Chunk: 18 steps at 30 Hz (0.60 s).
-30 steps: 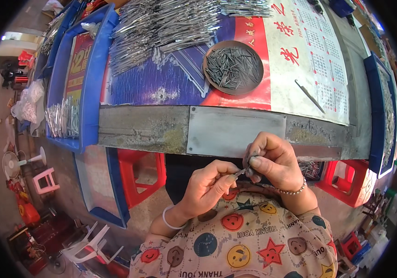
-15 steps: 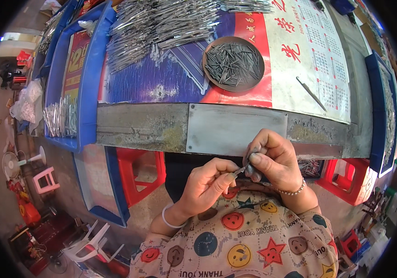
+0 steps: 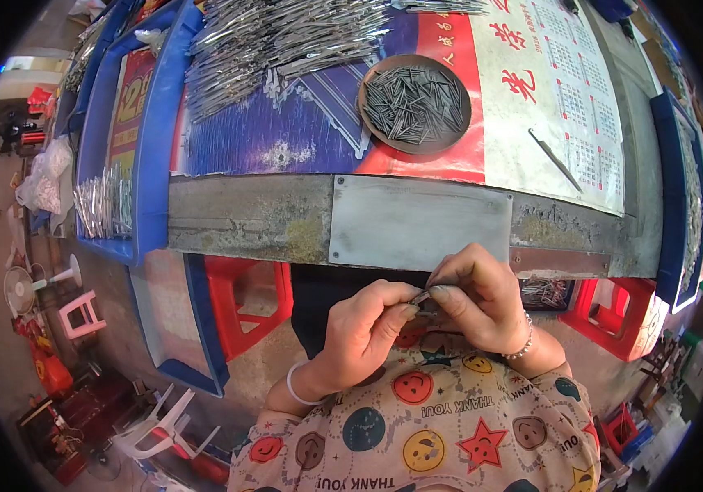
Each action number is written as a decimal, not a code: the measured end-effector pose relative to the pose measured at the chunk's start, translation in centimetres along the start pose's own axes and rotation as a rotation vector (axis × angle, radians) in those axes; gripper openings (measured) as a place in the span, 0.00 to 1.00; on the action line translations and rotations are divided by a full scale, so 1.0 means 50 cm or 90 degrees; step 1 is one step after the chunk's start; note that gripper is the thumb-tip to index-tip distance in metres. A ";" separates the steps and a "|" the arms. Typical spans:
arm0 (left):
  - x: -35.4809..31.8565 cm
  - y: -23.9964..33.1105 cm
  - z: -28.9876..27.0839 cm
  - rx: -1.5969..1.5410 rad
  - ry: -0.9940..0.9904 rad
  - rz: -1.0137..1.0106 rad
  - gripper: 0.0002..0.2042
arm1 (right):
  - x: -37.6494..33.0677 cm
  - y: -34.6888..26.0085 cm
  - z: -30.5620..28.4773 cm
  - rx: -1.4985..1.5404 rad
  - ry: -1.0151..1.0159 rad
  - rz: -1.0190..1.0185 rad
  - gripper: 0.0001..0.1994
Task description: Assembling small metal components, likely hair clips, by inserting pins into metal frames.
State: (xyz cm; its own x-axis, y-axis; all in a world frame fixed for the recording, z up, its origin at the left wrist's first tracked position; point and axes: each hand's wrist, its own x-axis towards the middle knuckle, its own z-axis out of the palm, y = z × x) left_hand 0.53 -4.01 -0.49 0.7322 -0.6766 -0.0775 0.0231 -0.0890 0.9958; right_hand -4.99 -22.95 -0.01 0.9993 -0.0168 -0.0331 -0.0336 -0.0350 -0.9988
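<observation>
My left hand (image 3: 368, 330) and my right hand (image 3: 478, 297) meet in front of my body, just below the table's near edge. Thumb and forefinger of the left pinch a thin, shiny metal piece (image 3: 422, 297), mostly covered by fingers. Against its other end press the right hand's thumb and fingertips; whether they hold a second small part cannot be seen. Beyond them a round brown bowl (image 3: 365, 115) on the table holds many short dark metal pins (image 3: 417, 102). One slim metal tool with a pointed end (image 3: 555, 160) lies right of the bowl.
Slender metal pieces (image 3: 286, 41) are heaped at the far left of the table. A bare metal plate (image 3: 417, 221) is screwed to its near edge. Blue trays (image 3: 150, 164) stand left, another (image 3: 671, 197) right. Red stools (image 3: 249, 307) sit below.
My right hand has turned and lowered slightly toward the left, its fingertips now closing on the metal piece. The left keeps its pinch. The table view has shifted slightly upward.
</observation>
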 end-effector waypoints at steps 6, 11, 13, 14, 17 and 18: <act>0.008 0.012 0.004 0.322 0.089 0.232 0.10 | -0.013 0.022 0.019 0.191 0.054 0.054 0.05; 0.003 0.019 0.002 0.443 0.104 0.264 0.13 | -0.014 0.029 0.026 0.209 0.074 0.068 0.05; 0.003 0.011 -0.001 0.469 0.103 0.290 0.13 | -0.014 0.033 0.027 0.200 0.068 0.064 0.04; 0.002 0.008 -0.002 0.496 0.102 0.316 0.14 | -0.014 0.034 0.028 0.192 0.063 0.061 0.04; 0.003 0.017 0.001 0.493 0.099 0.293 0.14 | -0.013 0.033 0.031 0.200 0.072 0.064 0.04; 0.003 0.018 0.000 0.493 0.100 0.292 0.14 | -0.012 0.031 0.032 0.201 0.072 0.064 0.04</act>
State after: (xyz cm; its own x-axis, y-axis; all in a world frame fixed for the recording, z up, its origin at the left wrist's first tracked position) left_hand 0.65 -4.21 0.37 0.6416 -0.6651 0.3820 -0.7155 -0.3395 0.6106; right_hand -5.61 -21.41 -1.59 0.9826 -0.1154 -0.1455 -0.1079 0.2830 -0.9530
